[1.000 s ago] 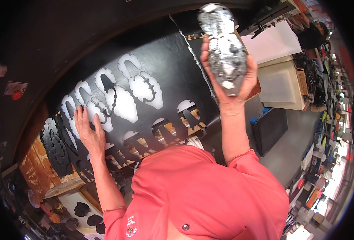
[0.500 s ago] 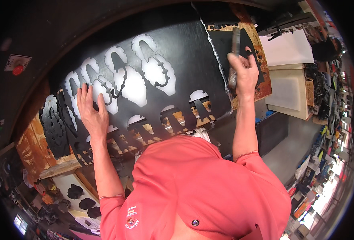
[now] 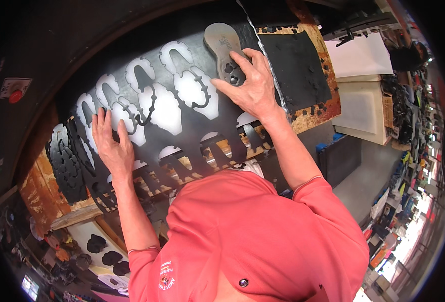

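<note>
A wide black sheet (image 3: 182, 146), with several sole-shaped holes cut through it, lies over a white surface (image 3: 164, 108) that shows in the holes. My left hand (image 3: 113, 151) rests flat on its left part, fingers stretched out beside the cut shapes. At the upper middle, my right hand (image 3: 255, 88) grips the near end of a grey metal sole-shaped cutting die (image 3: 221, 43), thumb on its left side and fingers on its right. The die lies on or just over an uncut part of the sheet, right of the holes. Its underside is hidden.
A stack of cut black pieces (image 3: 64, 168) lies at the left. On the right, a smaller black sheet (image 3: 295, 70) covers part of a worn wooden board (image 3: 320, 116) strewn with scraps. A red button (image 3: 15, 96) sits on the machine at far left.
My right hand has brought the cutting die leftward from over the right-hand board onto or just above the sheet, turning its flat face up. My left hand stays nearly in place.
</note>
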`<control>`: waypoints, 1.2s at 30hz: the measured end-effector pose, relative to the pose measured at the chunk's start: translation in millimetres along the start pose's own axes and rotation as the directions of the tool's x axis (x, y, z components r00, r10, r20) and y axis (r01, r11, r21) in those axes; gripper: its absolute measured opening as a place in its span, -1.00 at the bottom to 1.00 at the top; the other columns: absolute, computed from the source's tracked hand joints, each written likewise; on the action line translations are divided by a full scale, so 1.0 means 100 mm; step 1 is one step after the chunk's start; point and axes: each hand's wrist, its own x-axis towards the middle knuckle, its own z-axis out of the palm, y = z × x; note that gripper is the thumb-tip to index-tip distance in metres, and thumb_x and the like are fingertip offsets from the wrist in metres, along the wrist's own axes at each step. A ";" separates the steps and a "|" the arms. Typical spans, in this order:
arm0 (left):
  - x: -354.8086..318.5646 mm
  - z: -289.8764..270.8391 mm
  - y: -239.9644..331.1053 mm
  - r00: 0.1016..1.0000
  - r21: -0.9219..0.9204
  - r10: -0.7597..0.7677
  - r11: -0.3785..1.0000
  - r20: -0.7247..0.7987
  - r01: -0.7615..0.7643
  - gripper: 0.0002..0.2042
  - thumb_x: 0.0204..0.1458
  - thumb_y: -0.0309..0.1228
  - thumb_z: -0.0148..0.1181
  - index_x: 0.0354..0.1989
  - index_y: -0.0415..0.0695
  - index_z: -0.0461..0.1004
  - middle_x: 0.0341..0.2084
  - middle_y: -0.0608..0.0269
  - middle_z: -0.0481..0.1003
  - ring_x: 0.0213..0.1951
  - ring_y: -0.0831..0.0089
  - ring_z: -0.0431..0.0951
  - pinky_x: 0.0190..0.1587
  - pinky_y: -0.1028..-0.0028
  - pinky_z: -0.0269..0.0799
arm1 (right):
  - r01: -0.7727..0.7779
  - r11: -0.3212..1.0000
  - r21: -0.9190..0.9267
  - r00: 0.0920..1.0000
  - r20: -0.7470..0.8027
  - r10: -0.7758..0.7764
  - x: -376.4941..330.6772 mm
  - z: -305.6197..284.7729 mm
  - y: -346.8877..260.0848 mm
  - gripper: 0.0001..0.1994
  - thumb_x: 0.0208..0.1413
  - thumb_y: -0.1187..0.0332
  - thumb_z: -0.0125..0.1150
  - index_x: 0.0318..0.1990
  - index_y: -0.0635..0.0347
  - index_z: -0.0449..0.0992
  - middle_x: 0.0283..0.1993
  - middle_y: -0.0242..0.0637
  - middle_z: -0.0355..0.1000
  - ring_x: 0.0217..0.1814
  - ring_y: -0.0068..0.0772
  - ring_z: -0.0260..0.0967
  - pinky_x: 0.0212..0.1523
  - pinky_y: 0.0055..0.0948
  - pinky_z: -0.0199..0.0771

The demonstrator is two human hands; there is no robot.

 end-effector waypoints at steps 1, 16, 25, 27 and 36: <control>0.00 0.00 0.00 1.000 0.001 0.000 1.000 -0.002 0.000 -0.60 0.30 -0.45 0.26 0.30 -0.25 0.52 0.38 -0.06 0.45 0.48 -0.09 0.31 0.48 0.08 0.24 | -0.040 0.997 0.071 0.999 0.016 0.039 0.01 -0.01 0.04 -0.46 -0.03 0.20 0.63 0.07 0.33 0.69 0.16 0.06 0.50 0.17 0.02 0.51 0.19 -0.18 0.54; -0.03 -0.01 -0.02 0.999 -0.042 -0.038 0.998 0.021 0.039 -0.60 0.35 -0.39 0.23 0.33 -0.20 0.52 0.42 0.00 0.42 0.52 -0.01 0.27 0.52 0.11 0.19 | -0.278 0.949 0.147 0.960 0.001 0.281 0.08 -0.52 0.44 -0.43 0.12 0.18 0.53 0.23 0.33 0.60 0.29 0.05 0.50 0.31 -0.01 0.49 0.35 -0.16 0.46; -0.01 -0.03 -0.05 1.000 -0.019 -0.019 1.000 -0.005 0.019 -0.64 0.31 -0.46 0.25 0.26 -0.25 0.55 0.35 -0.06 0.48 0.46 -0.07 0.35 0.47 0.10 0.28 | -0.017 0.999 0.041 1.000 -0.024 0.018 -0.27 0.02 -0.03 -0.30 -0.21 0.26 0.64 0.18 0.31 0.60 0.32 0.12 0.38 0.24 0.17 0.37 0.24 -0.05 0.50; 0.00 -0.04 -0.07 0.999 -0.009 -0.034 0.999 -0.018 0.034 -0.66 0.32 -0.48 0.23 0.24 -0.26 0.56 0.33 -0.04 0.50 0.44 -0.05 0.38 0.46 0.12 0.30 | 0.026 0.999 0.034 0.998 -0.064 -0.024 -0.25 0.04 -0.02 -0.34 -0.22 0.23 0.64 0.12 0.30 0.64 0.30 0.11 0.38 0.17 0.14 0.37 0.16 -0.05 0.53; -0.04 -0.03 -0.15 0.999 -0.027 -0.026 0.999 -0.030 0.025 -0.67 0.33 -0.48 0.23 0.22 -0.29 0.57 0.33 -0.05 0.50 0.45 -0.05 0.37 0.46 0.12 0.29 | 0.073 0.982 0.174 0.995 0.049 -0.083 -0.24 -0.15 0.22 -0.30 -0.19 0.30 0.66 0.19 0.32 0.59 0.37 0.07 0.42 0.31 0.11 0.45 0.30 -0.08 0.51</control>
